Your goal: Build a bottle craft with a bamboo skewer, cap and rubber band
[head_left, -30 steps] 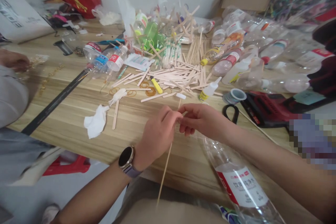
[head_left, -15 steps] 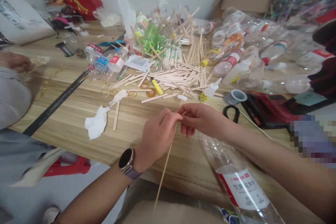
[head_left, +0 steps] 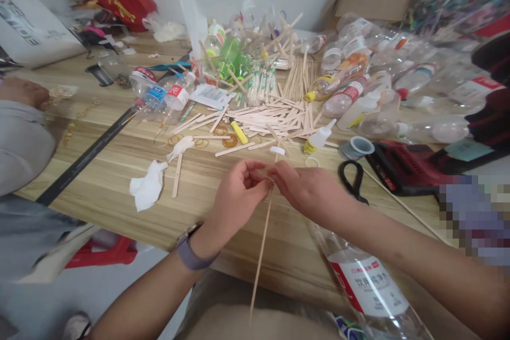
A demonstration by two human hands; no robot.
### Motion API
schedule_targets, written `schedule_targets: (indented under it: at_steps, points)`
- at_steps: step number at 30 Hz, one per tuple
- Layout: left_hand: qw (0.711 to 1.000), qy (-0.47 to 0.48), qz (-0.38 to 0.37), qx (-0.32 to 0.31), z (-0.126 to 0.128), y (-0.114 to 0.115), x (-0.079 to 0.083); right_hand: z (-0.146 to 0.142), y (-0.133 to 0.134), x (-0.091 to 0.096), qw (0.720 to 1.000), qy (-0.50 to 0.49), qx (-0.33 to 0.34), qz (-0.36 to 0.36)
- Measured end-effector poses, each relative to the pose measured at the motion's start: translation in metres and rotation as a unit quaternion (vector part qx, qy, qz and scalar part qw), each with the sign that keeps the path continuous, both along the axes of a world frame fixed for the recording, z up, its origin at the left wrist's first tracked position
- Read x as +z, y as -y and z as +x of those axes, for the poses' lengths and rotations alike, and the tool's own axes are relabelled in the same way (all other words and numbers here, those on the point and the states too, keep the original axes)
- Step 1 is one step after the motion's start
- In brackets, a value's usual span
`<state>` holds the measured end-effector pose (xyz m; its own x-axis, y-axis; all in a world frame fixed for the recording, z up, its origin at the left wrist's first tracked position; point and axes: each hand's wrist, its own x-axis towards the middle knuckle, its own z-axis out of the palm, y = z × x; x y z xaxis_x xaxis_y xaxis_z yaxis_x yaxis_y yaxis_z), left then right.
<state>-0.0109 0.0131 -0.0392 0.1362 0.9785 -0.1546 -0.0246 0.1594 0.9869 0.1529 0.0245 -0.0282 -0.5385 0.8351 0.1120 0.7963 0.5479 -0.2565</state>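
Note:
A thin wooden skewer [head_left: 261,255] slants from my lap up to a white bottle cap [head_left: 278,151] at its far end. My left hand [head_left: 241,196] is closed in a pinch around the skewer a little below the cap. From the other side my right hand [head_left: 305,186] grips the same spot, back of the hand up, its fingertips partly hidden. The fingers of both hands meet there. Under my right forearm lies a large clear water bottle [head_left: 370,281] with a red and white label.
Craft sticks [head_left: 274,114] are heaped beyond my hands, with a yellow-handled tool [head_left: 238,131] beside them. A glue bottle [head_left: 317,138], black-handled scissors [head_left: 351,178] and a red power tool [head_left: 402,164] lie rightward. Plastic bottles [head_left: 414,74] crowd the back right. Another person's hand [head_left: 26,93] works at left.
Both my hands have rolled about the skewer: my right hand now shows its back, and my left wrist has turned the watch face away. The skewer's near end has swung right.

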Motion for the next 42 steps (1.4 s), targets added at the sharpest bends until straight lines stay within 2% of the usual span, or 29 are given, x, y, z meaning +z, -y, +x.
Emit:
schedule_targets:
  at_steps: [2, 6, 11, 19, 27, 31, 35, 42]
  points:
    - [0.997, 0.047, -0.054, -0.022, -0.001, -0.003, 0.003, 0.001, 0.0, 0.002, 0.999, 0.018, 0.034, 0.032]
    - [0.991, 0.086, -0.095, -0.049, -0.003, -0.005, 0.005, 0.002, -0.001, 0.008, 0.993, 0.038, 0.082, 0.074]
    - [0.976, 0.167, -0.138, -0.036, -0.004, -0.004, 0.002, 0.008, 0.0, 0.01, 0.992, 0.023, 0.078, 0.099]
    - [0.974, 0.19, -0.124, 0.002, -0.001, -0.001, 0.0, 0.025, 0.007, 0.012, 0.994, -0.06, 0.074, 0.049]
    - [0.965, 0.246, -0.087, 0.007, 0.007, 0.004, -0.001, 0.023, 0.012, 0.007, 0.992, -0.109, 0.065, -0.016]
    - [0.968, 0.237, -0.078, -0.009, 0.009, 0.004, -0.001, 0.021, 0.012, 0.005, 0.993, -0.092, 0.064, -0.021]
    - [0.977, 0.202, -0.064, -0.036, 0.009, 0.002, 0.0, 0.021, 0.009, 0.006, 0.993, -0.07, 0.092, -0.004]
    - [0.996, 0.028, 0.004, -0.087, 0.003, -0.001, 0.004, 0.021, 0.004, 0.005, 0.987, 0.001, 0.155, 0.051]
